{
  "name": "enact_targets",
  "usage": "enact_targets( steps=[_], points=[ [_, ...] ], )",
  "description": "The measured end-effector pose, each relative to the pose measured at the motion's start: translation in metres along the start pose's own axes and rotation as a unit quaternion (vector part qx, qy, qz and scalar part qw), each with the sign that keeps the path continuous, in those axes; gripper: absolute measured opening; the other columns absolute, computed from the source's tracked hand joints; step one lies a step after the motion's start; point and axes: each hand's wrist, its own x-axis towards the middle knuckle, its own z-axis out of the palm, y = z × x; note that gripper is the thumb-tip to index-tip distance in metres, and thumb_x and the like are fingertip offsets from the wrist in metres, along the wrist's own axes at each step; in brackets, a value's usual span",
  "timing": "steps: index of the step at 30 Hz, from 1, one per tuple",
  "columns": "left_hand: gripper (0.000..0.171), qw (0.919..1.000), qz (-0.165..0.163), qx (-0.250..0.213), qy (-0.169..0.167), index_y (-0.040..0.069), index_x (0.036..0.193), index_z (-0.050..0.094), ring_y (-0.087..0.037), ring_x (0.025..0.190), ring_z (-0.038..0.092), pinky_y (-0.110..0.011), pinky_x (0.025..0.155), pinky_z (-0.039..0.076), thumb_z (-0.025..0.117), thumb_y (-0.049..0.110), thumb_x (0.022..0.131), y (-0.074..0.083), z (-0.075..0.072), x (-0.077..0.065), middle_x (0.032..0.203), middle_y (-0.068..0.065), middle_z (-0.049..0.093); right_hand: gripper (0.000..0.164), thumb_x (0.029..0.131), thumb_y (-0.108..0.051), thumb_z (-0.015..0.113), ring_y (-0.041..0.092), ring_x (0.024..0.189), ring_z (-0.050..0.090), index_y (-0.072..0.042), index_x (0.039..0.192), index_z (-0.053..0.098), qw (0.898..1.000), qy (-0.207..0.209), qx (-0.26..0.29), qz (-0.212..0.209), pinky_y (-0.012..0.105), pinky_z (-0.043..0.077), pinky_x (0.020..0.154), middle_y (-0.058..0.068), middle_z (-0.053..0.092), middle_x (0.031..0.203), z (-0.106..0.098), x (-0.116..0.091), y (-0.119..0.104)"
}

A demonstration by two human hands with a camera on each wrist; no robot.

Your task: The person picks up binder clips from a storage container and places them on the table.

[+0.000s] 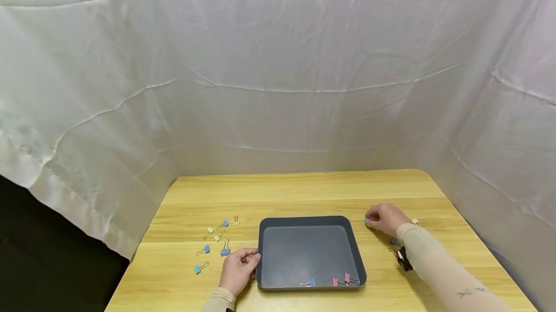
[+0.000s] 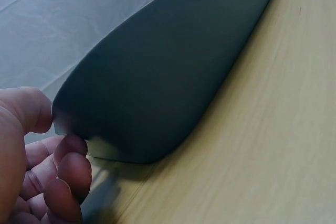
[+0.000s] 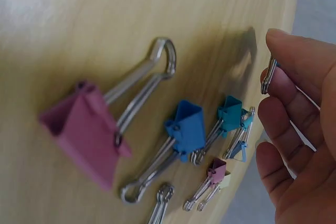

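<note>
My left hand point(image 1: 239, 269) grips the left rim of a dark grey tray point(image 1: 304, 254), thumb on top and fingers below, as the left wrist view also shows. Inside the tray, along its near side, lie a blue binder clip point(image 1: 311, 282) and two pink ones point(image 1: 347, 277). Right of the tray, my right hand point(image 1: 388, 219) pinches a small bluish binder clip point(image 3: 269, 75) between thumb and forefinger; its wire handle sticks out of the fingertips. Below that hand in the right wrist view are a large pink clip point(image 3: 84, 135), a blue clip point(image 3: 187, 129) and a teal clip point(image 3: 229, 114).
Left of the tray several yellow, blue and teal clips lie scattered, such as a teal one point(image 1: 197, 269) and a yellow one point(image 1: 210, 230). A black clip point(image 1: 404, 259) lies by my right forearm. White curtains point(image 1: 304, 109) hang behind and beside the wooden table point(image 1: 295, 189).
</note>
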Motion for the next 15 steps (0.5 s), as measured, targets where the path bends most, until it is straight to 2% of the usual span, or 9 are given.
enact_targets(
  steps=[3, 7, 11, 15],
  points=[
    [0.022, 0.9999, 0.011, -0.004, 0.0, -0.014, 0.102, 0.065, -0.004, 0.043, 0.049, -0.022, 0.044, 0.047, 0.065, 0.004, 0.088, 0.015, -0.001, -0.008, 0.071, -0.017, 0.065, 0.012, 0.081, -0.017, 0.077, 0.007, 0.072, 0.057, -0.013, 0.092, 0.074, 1.0, -0.001, -0.005, -0.001, 0.032, 0.051, 0.067, -0.009, 0.066, 0.081, 0.002, 0.002, -0.002],
    [0.023, 0.9998, 0.018, -0.002, 0.0, -0.015, 0.102, 0.065, -0.003, 0.044, 0.049, -0.021, 0.044, 0.047, 0.065, 0.004, 0.089, 0.022, -0.002, -0.012, 0.071, -0.015, 0.065, 0.011, 0.081, -0.015, 0.077, 0.007, 0.071, 0.057, -0.012, 0.091, 0.074, 1.0, 0.002, -0.009, -0.014, 0.032, 0.052, 0.067, -0.009, 0.066, 0.08, 0.003, 0.004, -0.004],
    [0.022, 1.0, 0.003, -0.003, -0.001, -0.014, 0.102, 0.065, -0.006, 0.045, 0.051, -0.021, 0.045, 0.047, 0.065, 0.004, 0.089, 0.017, -0.001, -0.008, 0.073, -0.017, 0.066, 0.009, 0.081, -0.012, 0.077, 0.007, 0.071, 0.057, -0.012, 0.089, 0.073, 1.0, 0.003, -0.004, -0.018, 0.032, 0.052, 0.067, -0.009, 0.065, 0.079, 0.006, 0.005, -0.005],
    [0.022, 1.0, -0.004, -0.004, 0.0, -0.011, 0.104, 0.066, -0.007, 0.046, 0.051, -0.022, 0.045, 0.048, 0.065, 0.006, 0.089, -0.003, 0.0, 0.002, 0.074, -0.016, 0.067, 0.013, 0.083, -0.013, 0.075, 0.011, 0.076, 0.06, -0.01, 0.095, 0.073, 1.0, 0.012, 0.002, 0.0, 0.036, 0.053, 0.07, -0.005, 0.067, 0.084, 0.004, 0.006, -0.005]
  ],
)
